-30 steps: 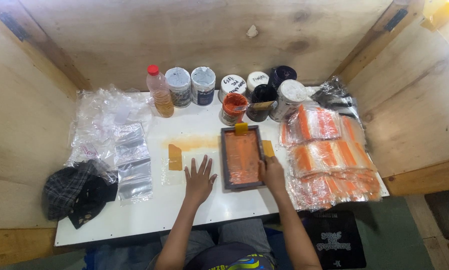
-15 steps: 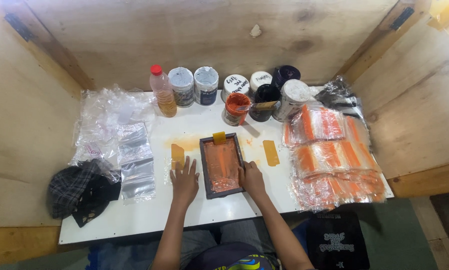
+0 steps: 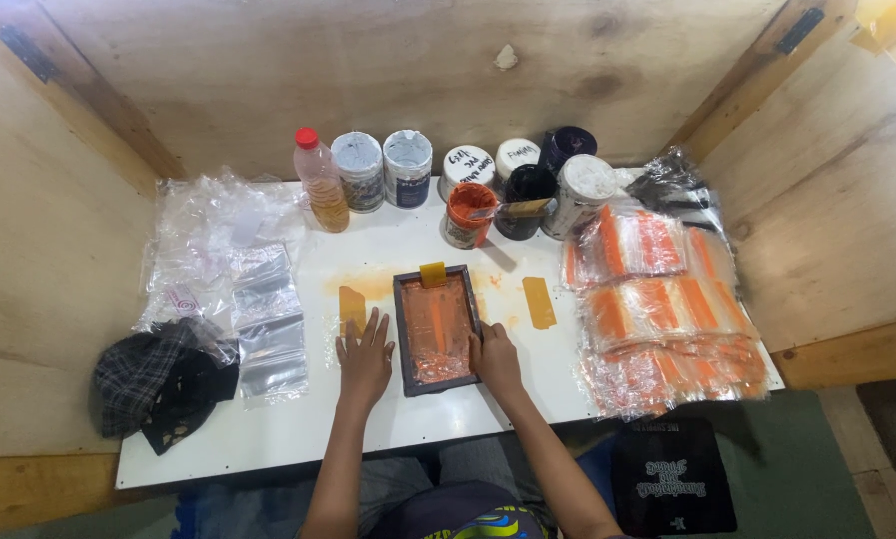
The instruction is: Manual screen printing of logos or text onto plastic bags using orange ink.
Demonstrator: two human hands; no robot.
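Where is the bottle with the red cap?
In the head view, the bottle stands at the back left of the white table, just left of the row of paint jars and beside the clear plastic bags.

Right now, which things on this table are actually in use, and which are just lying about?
In use: printing frame under the right hand, left hand flat beside it, open orange paint pot.

Lying about: dark cap, bottle, closed pots.
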